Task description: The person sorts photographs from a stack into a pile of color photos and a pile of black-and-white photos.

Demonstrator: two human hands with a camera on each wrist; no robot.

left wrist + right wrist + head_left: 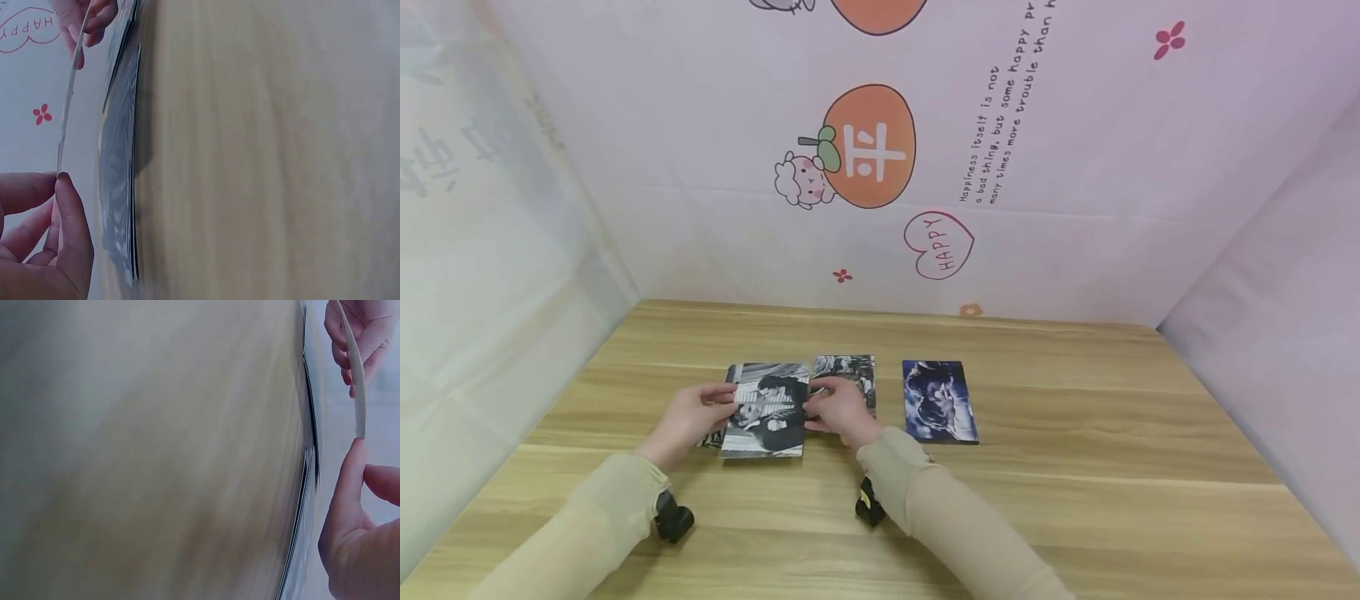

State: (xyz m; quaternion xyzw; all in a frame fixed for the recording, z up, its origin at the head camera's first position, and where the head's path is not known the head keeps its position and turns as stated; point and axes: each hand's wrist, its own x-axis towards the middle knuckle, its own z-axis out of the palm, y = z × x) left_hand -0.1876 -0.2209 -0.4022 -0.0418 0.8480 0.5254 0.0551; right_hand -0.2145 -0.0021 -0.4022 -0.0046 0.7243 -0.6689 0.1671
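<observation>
A black-and-white photo card [771, 412] is held up over the table by both hands, seen edge-on in both wrist views. My left hand [691, 417] pinches its left edge between thumb and fingers. On the opposite edge, my right hand [844, 410] grips it with thumb and fingertips. Beneath the held card lies another dark card [712, 437], mostly hidden by it. A second black-and-white picture card [863, 371] lies on the table, partly covered by my right hand. In the left wrist view, a pile of cards [117, 181] shows layered edges below the raised card.
To the right lies a blue picture card [938, 402], apart from the others. All lie on a wood-grain table [1075, 500]. A printed white cloth [715, 167] stands behind the table, with pale cloth at both sides. Black wrist cameras [673, 518] hang under both sleeves.
</observation>
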